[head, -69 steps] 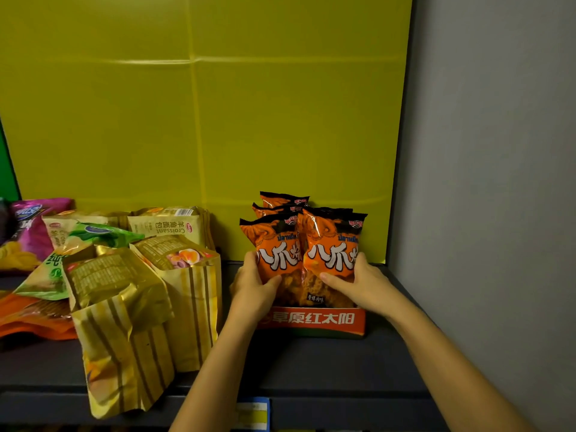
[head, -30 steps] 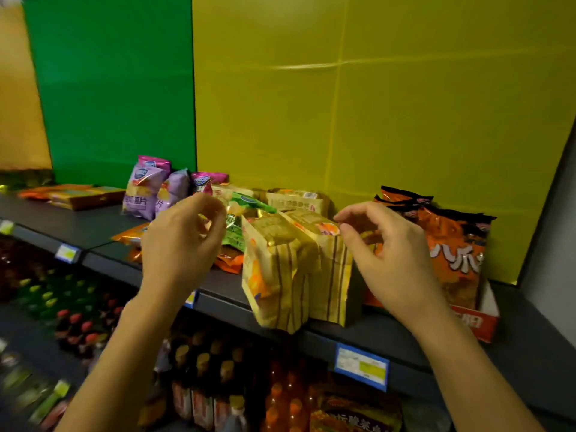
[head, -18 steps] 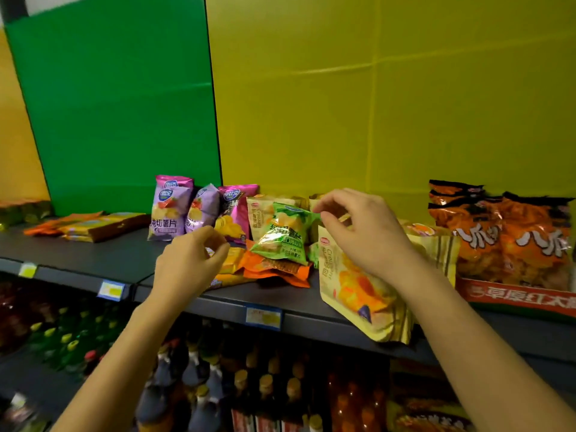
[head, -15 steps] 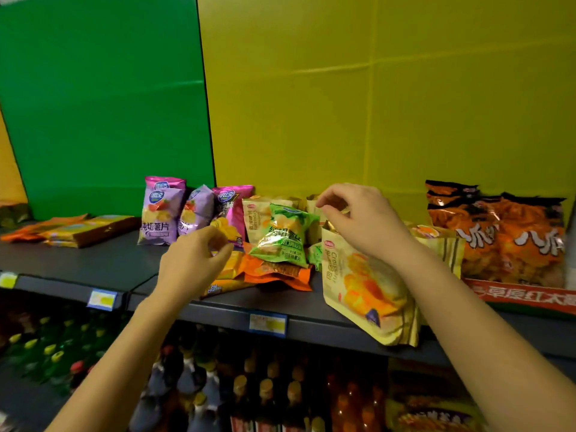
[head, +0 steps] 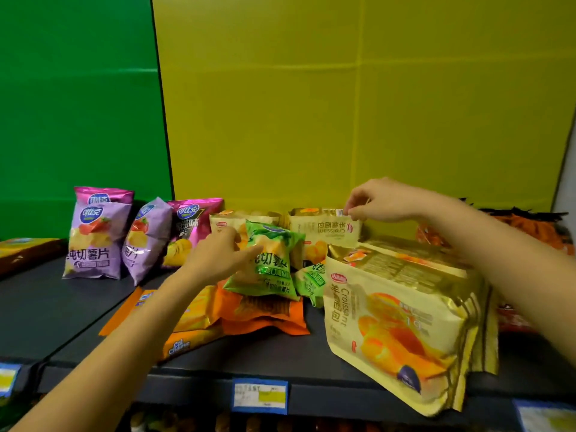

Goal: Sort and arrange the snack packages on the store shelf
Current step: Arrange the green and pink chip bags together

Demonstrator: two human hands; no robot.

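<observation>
Both hands have advanced into the pile at mid-shelf. Right hand (head: 378,201) pinches the top edge of an upright croissant pack (head: 325,227) near the shelf's back edge; left hand (head: 218,257), fingers spread, rests against a green chip bag (head: 269,263) lying atop orange packets (head: 261,313). Purple chip bags (head: 93,238) stand ordered leftward; a front croissant pack (head: 396,332) overhangs the shelf (head: 62,310) front edge. Most sorting appears unfinished.
</observation>
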